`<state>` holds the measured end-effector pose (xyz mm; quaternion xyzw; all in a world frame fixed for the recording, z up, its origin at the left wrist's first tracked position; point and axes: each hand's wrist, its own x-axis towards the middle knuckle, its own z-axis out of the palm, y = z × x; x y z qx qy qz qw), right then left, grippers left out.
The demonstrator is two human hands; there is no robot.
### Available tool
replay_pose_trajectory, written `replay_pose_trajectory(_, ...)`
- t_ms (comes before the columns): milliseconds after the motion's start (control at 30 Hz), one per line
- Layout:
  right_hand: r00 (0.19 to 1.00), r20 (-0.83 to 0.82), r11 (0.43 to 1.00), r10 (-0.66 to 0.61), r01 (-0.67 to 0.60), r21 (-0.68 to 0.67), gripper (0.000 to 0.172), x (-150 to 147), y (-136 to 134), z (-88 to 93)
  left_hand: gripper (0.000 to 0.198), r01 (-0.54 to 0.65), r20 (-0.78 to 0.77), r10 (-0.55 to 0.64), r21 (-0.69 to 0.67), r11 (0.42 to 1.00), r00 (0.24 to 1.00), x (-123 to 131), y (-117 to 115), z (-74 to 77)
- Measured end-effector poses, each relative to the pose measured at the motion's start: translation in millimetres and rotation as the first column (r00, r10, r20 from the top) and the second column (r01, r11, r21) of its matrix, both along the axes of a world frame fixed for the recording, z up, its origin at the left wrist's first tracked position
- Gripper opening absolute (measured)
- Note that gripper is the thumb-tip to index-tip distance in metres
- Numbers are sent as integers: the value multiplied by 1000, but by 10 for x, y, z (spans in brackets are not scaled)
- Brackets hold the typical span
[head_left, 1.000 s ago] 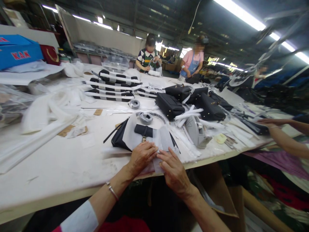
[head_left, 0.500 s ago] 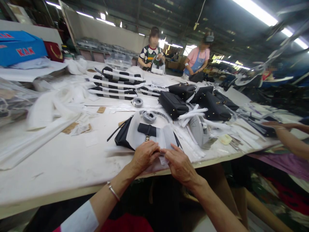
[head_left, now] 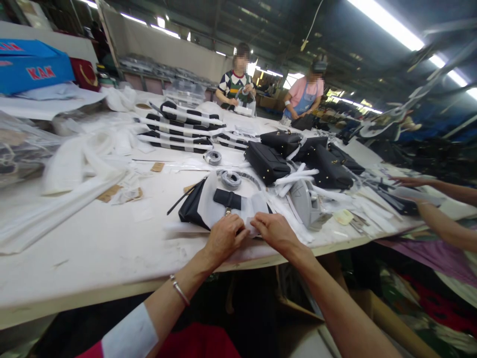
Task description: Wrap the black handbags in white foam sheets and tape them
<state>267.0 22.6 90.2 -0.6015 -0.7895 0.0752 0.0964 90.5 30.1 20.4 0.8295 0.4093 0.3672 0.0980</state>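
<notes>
Your left hand (head_left: 224,238) and right hand (head_left: 278,231) meet at the near edge of the handbag, fingers curled and tips close together, just apart, over the white sheet (head_left: 206,206). Whether either pinches the sheet cannot be told, as the fingertips are too small and partly hidden. You wear a bracelet (head_left: 179,291) on the left wrist.

The black handbag (head_left: 191,206) lies right in front of you, near the edge of the desk (head_left: 93,251), with the sheet spread over most of its front. Its dark strap (head_left: 226,198) shows on top of the sheet, with a metal clasp below, close to your left fingers. A wrapped coil (head_left: 231,180) sits just behind the strap, and a second coil (head_left: 212,157) lies farther back.

Beyond, to the right, more black bags (head_left: 266,161) lie together, with white tubes (head_left: 296,175) in front of them. Behind the second coil, to the left, is a stack of striped bundles (head_left: 179,130). White padding (head_left: 63,169) covers the desk on your left. At your far right, a co-worker's hands (head_left: 412,182) reach over the desk; two people stand across it.
</notes>
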Motion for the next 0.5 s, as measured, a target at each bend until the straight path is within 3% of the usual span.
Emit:
replay_pose_trajectory(133, 998, 25, 994, -61, 63, -88, 20, -61, 198, 83, 19, -99, -7, 99, 45, 994, 995, 91, 14, -53)
replay_pose_trajectory(267, 995, -37, 991, -88, 83, -108, 9, -33, 305, -32, 19, -158, -6, 160, 122, 980, 987, 129, 36, -103)
replay_pose_trajectory(500, 960, -256, 987, -117, 84, -137, 9, 75, 386, -291, 19, -84, -10, 86, 147, 986, 996, 69, 39, -107)
